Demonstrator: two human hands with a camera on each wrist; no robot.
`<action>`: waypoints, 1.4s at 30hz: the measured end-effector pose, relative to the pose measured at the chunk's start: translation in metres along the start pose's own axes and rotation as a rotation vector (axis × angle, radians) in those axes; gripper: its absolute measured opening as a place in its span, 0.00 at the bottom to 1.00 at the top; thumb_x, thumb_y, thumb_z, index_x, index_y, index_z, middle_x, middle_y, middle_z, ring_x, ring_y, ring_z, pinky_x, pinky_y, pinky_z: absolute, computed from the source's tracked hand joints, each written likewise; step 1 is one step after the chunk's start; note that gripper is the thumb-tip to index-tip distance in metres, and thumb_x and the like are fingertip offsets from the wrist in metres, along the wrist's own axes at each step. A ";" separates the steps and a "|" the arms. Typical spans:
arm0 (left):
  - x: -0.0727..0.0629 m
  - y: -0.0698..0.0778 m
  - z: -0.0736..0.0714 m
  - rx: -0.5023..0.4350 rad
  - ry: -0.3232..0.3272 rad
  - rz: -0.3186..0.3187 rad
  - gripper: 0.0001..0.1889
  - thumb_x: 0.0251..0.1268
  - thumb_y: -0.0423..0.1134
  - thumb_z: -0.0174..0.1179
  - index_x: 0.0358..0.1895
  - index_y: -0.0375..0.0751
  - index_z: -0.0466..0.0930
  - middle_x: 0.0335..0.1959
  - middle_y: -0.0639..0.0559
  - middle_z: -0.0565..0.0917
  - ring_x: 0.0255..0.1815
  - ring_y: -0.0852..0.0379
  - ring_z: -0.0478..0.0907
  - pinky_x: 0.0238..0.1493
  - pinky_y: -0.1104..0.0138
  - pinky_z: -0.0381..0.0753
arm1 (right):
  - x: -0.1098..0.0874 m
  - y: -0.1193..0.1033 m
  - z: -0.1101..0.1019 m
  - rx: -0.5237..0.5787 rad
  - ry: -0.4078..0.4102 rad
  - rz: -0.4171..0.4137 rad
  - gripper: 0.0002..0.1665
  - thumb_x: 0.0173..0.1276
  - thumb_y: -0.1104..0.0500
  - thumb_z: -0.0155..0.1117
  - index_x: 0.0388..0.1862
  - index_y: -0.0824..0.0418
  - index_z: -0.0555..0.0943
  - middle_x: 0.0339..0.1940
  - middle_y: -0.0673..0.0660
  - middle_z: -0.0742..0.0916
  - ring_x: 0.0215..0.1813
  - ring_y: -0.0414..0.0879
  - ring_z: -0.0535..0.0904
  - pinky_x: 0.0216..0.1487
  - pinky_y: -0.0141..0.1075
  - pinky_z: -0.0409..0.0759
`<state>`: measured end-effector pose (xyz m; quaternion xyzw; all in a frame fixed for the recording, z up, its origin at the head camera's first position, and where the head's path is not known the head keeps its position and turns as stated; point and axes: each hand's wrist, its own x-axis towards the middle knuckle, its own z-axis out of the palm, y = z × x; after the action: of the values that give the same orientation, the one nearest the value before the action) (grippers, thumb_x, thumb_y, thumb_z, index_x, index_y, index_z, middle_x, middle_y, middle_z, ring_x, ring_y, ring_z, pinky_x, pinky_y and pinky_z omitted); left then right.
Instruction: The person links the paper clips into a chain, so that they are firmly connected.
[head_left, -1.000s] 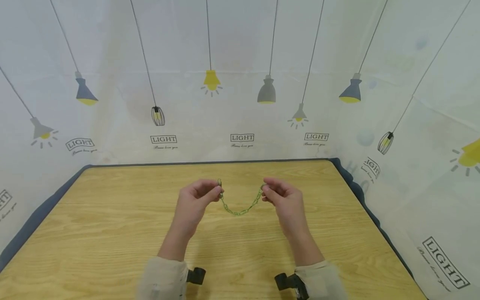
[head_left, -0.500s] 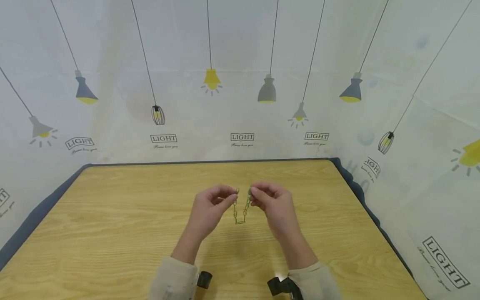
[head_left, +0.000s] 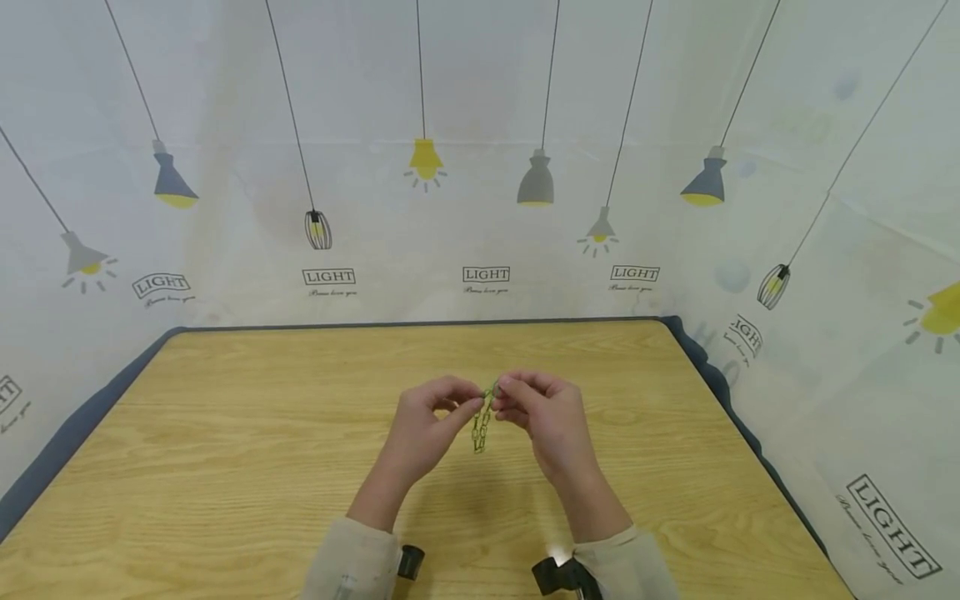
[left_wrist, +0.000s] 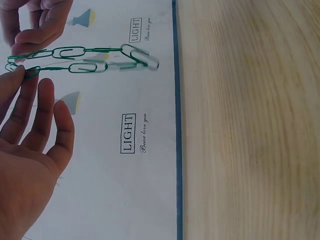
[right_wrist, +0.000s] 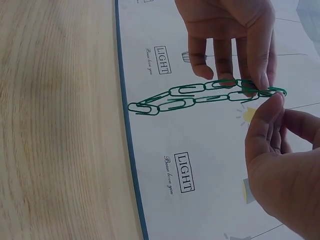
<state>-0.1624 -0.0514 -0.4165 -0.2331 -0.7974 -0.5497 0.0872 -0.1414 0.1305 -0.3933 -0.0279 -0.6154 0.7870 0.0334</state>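
A chain of green paper clips (head_left: 479,433) hangs in a narrow loop between the two hands, above the table. My left hand (head_left: 423,425) pinches one end clip between thumb and index finger. The other end is pinched by my right hand (head_left: 551,421), and the two sets of fingertips almost meet. In the left wrist view the paper clip chain (left_wrist: 70,52) shows its linked clips. From the right wrist view, the end clips of the chain (right_wrist: 187,90) lie close together at the fingertips, which partly hide them.
Beneath the hands lies a wood-grain table (head_left: 247,417) with a dark blue edging (head_left: 420,324). A white cloth printed with lamps (head_left: 480,217) surrounds it at the back and sides. Dark wrist mounts (head_left: 558,575) sit at both cuffs.
Both hands have come together from a wide spread, left moving right and right moving left. The chain has gone from a broad curve to a narrow hanging loop.
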 end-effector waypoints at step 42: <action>-0.002 0.001 0.000 0.090 0.030 0.072 0.02 0.72 0.34 0.70 0.43 0.43 0.91 0.38 0.52 0.92 0.39 0.60 0.87 0.46 0.66 0.88 | -0.009 -0.001 0.004 -0.303 -0.072 0.011 0.18 0.74 0.62 0.70 0.61 0.56 0.87 0.38 0.51 0.86 0.32 0.42 0.75 0.33 0.31 0.76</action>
<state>-0.1602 -0.0516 -0.4163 -0.2493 -0.8110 -0.5132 0.1291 -0.1329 0.1264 -0.3918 -0.0078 -0.7279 0.6856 0.0024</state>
